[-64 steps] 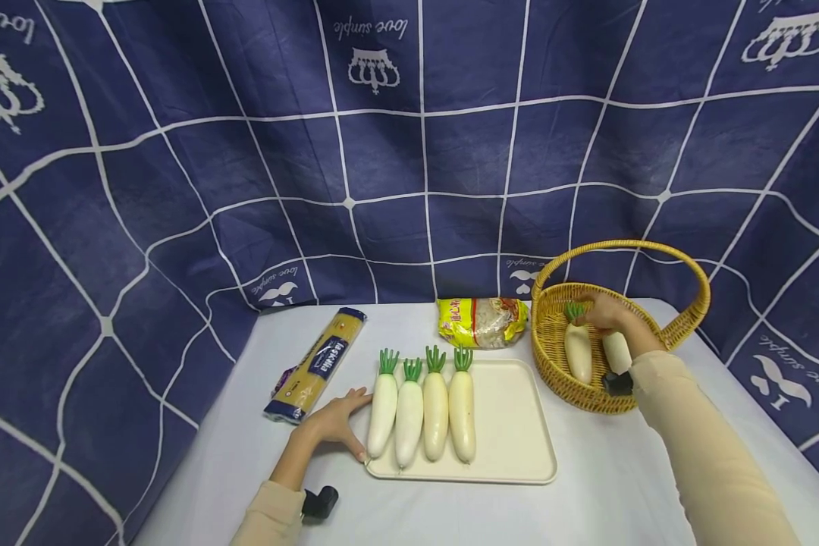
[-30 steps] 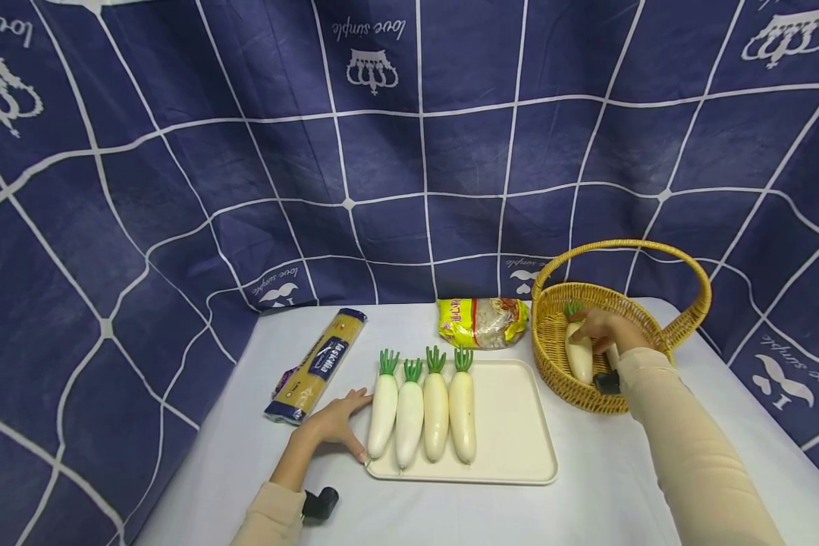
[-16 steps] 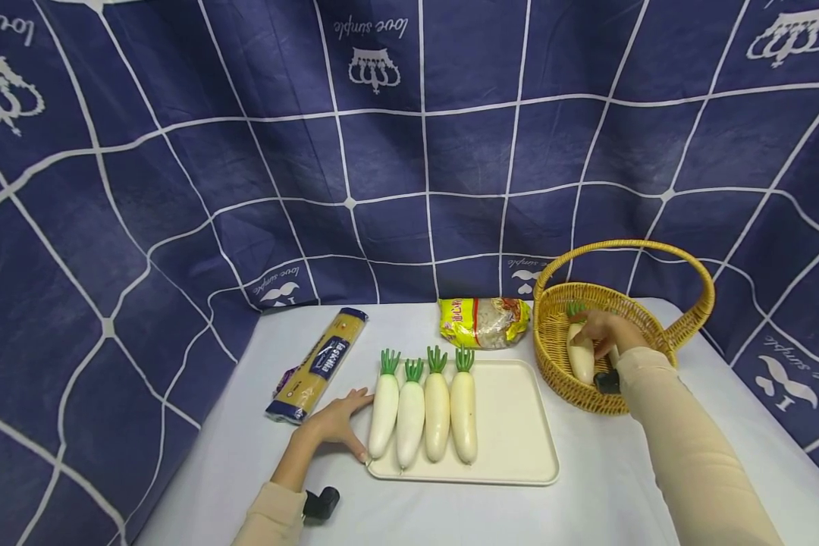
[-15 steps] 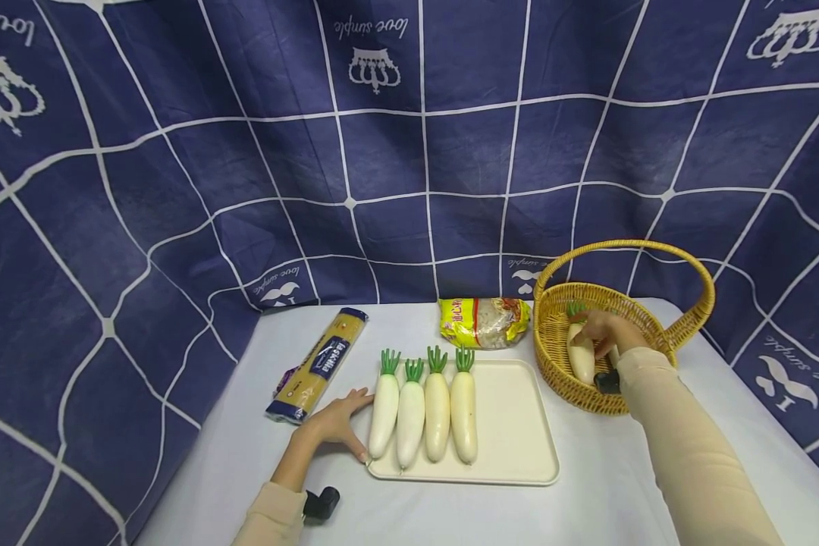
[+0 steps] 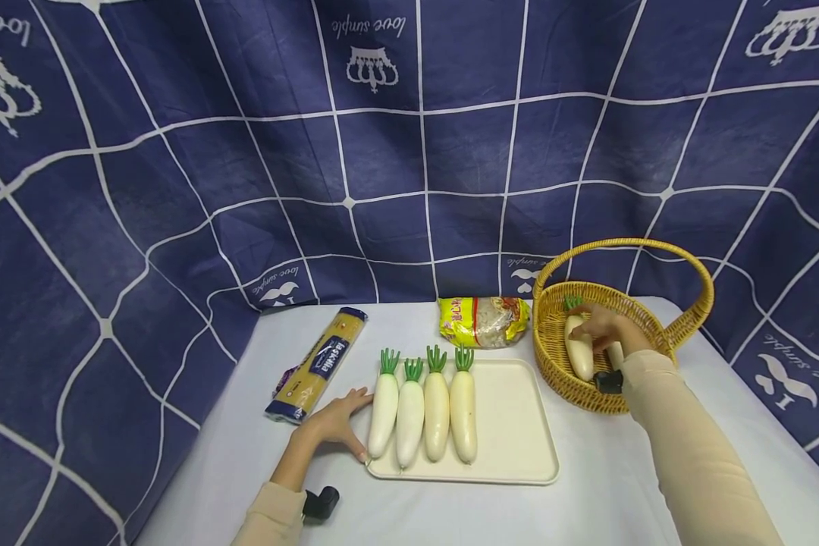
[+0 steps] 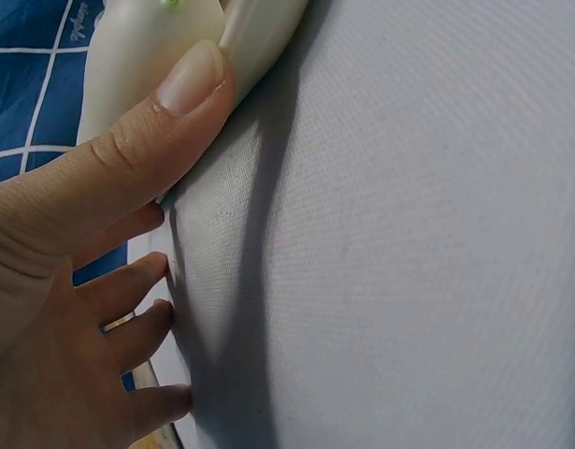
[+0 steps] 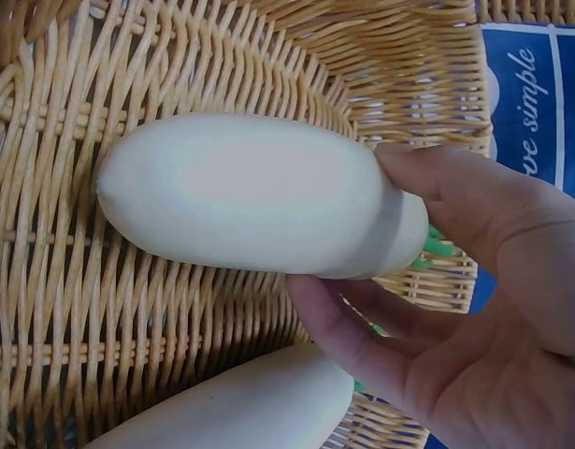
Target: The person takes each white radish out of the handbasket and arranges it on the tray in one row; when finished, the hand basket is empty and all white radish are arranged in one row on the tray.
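Observation:
Inside the wicker basket [image 5: 566, 390] at the right, my right hand [image 5: 610, 327] holds a white radish [image 7: 240, 196] near its green-topped end, thumb on one side and fingers on the other. A second white radish [image 7: 240, 407] lies beside it, partly hidden by the hand in the head view. My left hand [image 5: 337, 425] has its fingers spread at the left edge of the cream tray [image 5: 512, 425]. In the left wrist view its thumb [image 6: 179, 103] lies against the tip end of a radish. Several white radishes [image 5: 437, 413] lie side by side on the tray's left half.
A pack of spaghetti [image 5: 321, 364] lies at the left, with a small purple packet partly under it. Behind the tray is a yellow and clear food bag [image 5: 484, 322]. The basket's tall handle [image 5: 621, 244] arches over its opening. A blue checked curtain hangs behind the table.
My right hand has shifted from the leafy top of the radish in the basket down onto its body and now grips it. The left hand and the radishes on the tray look unchanged.

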Demonstrator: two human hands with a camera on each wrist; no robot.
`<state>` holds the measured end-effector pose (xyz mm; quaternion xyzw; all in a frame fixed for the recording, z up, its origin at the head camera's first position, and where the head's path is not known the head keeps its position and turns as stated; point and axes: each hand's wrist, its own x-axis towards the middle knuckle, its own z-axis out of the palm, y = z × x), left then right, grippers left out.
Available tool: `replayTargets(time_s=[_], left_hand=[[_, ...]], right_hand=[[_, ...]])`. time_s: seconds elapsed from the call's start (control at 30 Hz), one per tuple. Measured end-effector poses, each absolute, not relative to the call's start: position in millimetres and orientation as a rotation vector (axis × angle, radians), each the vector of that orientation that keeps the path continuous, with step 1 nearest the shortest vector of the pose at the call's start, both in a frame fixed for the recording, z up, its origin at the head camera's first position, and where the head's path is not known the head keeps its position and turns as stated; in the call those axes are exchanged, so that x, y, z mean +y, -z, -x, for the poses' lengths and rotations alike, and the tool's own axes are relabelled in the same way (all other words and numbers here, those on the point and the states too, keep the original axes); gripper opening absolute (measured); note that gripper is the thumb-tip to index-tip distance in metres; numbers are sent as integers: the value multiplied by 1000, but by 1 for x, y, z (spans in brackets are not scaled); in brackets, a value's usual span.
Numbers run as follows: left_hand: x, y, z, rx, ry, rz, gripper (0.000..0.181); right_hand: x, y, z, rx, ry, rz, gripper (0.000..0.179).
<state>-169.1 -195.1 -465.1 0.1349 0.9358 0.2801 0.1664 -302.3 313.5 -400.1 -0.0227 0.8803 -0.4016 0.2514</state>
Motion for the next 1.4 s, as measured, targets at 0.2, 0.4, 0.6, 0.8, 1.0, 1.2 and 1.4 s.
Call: replayTargets(time_s=[0.2,0.4,0.6,0.8,1.0,1.2,1.4], left_hand=[[-195,463,169,2663,-794,-387,105],[-195,461,169,2654,-794,-390,104],[-196,460,169,2646,-796,-407,104],[-196,460,168,2643,-797,-407,104],[-196,460,168,2644,-805,-408,104],[-195,460,169,2650,-794,-371,105],[-194,459,168,2653,-796,-367,105]], right_hand=[[314,395,299,2409,1103,95,74],[323,395,301,2427,1171,222,81],[317,388,297,2504,1140,179,80],[313,381,292,2556,1130,151,75],[316,377,289,2586,1150,160,73],[315,369,282,2625,1124,179,73],[316,365,275,2645,1112,230,72]])
